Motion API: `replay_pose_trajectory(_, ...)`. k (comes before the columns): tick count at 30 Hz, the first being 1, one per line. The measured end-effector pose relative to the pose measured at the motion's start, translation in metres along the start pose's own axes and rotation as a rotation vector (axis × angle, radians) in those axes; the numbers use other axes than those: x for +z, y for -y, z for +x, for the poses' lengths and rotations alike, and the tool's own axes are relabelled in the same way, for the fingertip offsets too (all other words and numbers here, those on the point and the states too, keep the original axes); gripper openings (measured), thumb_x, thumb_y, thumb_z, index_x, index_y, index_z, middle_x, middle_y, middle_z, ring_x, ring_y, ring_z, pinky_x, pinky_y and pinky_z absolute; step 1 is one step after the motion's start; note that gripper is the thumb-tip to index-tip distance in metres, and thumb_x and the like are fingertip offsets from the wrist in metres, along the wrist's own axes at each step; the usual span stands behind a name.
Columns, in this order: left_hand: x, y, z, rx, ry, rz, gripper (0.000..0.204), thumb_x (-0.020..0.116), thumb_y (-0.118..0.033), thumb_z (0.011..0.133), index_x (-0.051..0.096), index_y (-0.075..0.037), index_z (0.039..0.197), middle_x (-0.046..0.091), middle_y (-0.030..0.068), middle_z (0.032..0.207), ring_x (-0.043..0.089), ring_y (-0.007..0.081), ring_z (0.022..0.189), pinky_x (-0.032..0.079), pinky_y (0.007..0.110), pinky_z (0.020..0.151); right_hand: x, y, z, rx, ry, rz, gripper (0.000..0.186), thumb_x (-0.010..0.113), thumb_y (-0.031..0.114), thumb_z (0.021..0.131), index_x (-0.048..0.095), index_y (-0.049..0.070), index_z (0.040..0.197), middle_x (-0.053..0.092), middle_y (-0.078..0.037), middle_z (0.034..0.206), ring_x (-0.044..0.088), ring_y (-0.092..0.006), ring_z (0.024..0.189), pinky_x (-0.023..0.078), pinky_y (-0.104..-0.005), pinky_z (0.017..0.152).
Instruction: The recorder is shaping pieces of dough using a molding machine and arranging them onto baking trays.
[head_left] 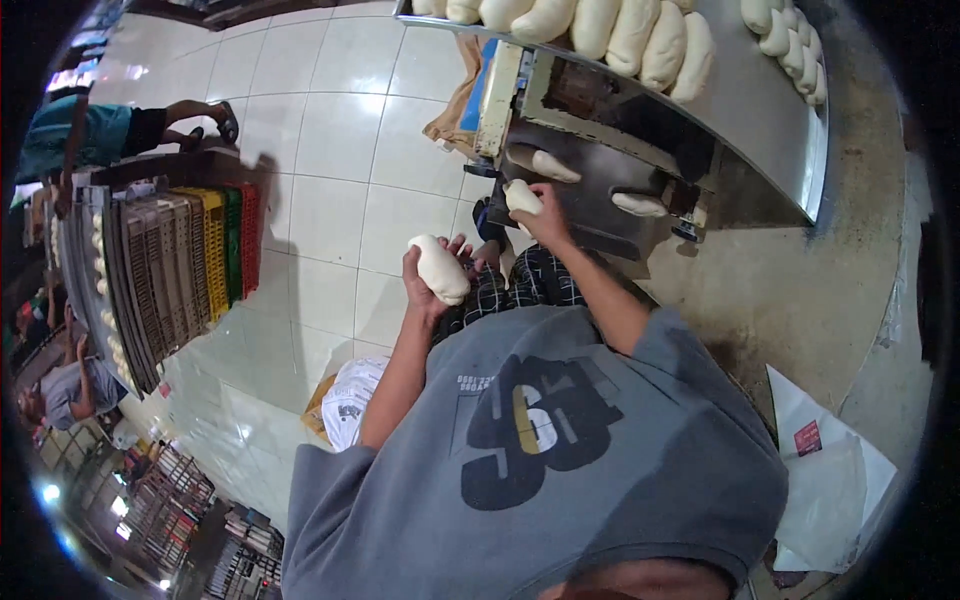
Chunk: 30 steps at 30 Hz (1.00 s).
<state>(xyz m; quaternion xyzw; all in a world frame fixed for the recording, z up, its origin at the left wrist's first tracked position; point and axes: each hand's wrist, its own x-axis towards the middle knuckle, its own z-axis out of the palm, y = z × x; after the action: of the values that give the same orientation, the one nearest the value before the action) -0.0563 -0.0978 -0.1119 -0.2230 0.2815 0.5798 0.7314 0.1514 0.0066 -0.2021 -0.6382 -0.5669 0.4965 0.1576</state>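
My left hand (417, 290) holds a smooth, pale loaf-shaped piece of dough (440, 270) in front of my legs, with its fingers curled round the far side. A little further right, my right hand (548, 220) grips a smaller piece of dough (522, 198), just beside the dark metal tray of a machine (590, 230). On that tray lie two more dough pieces, one long and thin (556, 167) and one (638, 204) near its right end. Several plump dough loaves (630, 38) stand in a row on the metal table (745, 130) above the machine.
More loaves (795, 50) sit at the table's far right. To the left rises a stack of brown, yellow, green and red crates (205, 250) with trays of dough balls. A person in teal (95, 140) and another in grey (78, 390) are beyond. A white bag (357, 395) lies on the tiled floor.
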Motion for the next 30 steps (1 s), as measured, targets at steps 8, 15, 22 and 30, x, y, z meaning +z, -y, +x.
replay_pose_trajectory(8, 0.018, -0.004, 0.023, -0.005, 0.151, 0.109, 0.084, 0.043, -0.060, 0.073, 0.033, -0.003, 0.134, 0.049, 0.0205, 0.122, 0.053, 0.0311, 0.106, 0.043, 0.043, 0.092, 0.000, 0.082, -0.065, 0.003, 0.690, 0.539, 0.045, 0.055, 0.023, 0.090, 0.034, 0.004, 0.125, 0.047, -0.008, 0.115, 0.048, -0.0151, 0.102, 0.041, -0.0321, 0.085)
replay_pose_trajectory(15, 0.015, -0.025, 0.004, -0.041, 0.172, 0.105, 0.092, 0.045, -0.068, 0.068, 0.033, -0.003, 0.132, 0.047, 0.0236, 0.122, 0.050, 0.0409, 0.107, 0.041, 0.051, 0.091, -0.037, 0.017, 0.054, -0.231, -0.219, -0.859, 0.066, 0.072, 0.028, 0.071, 0.042, 0.008, 0.125, 0.055, -0.019, 0.103, 0.056, -0.0325, 0.092, 0.045, -0.0425, 0.077)
replay_pose_trajectory(22, 0.048, -0.003, 0.000, -0.040, 0.145, 0.073, 0.089, 0.043, -0.066, 0.070, 0.033, -0.004, 0.132, 0.041, 0.0242, 0.128, 0.046, 0.0424, 0.112, 0.038, 0.053, 0.094, -0.026, -0.016, 0.044, -0.130, 0.030, 0.183, 0.039, 0.063, 0.013, 0.074, 0.044, 0.006, 0.107, 0.050, -0.010, 0.095, 0.051, -0.0218, 0.085, 0.043, -0.0336, 0.076)
replay_pose_trajectory(30, 0.030, 0.016, 0.039, -0.130, -0.106, 0.212, 0.064, 0.042, -0.062, 0.076, 0.053, -0.010, 0.114, 0.060, 0.0102, 0.104, 0.059, 0.0285, 0.094, 0.048, 0.044, 0.083, -0.035, 0.020, -0.063, -0.184, 0.001, 0.017, 0.043, 0.051, 0.025, 0.089, 0.044, 0.016, 0.131, 0.046, -0.015, 0.109, 0.043, -0.0274, 0.103, 0.035, -0.0379, 0.092)
